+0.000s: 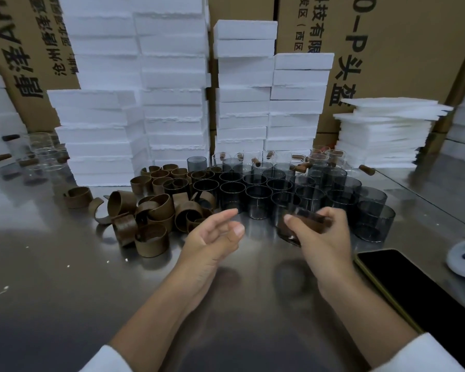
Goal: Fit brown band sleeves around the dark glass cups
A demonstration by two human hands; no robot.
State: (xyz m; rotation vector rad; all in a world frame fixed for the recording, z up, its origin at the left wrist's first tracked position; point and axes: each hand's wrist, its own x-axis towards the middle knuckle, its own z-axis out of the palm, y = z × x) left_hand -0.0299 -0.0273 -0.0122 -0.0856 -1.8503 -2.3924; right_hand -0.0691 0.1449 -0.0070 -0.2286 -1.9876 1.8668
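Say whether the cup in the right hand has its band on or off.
On: a brown band wraps the cup that the right hand grips; blur hides how fully it sits.

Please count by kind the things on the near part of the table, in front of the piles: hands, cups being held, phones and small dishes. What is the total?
Hands: 2, the left hand and the right hand
Dark glass cup, held in the right hand: 1
Phone: 1
White dish: 1
Total: 5
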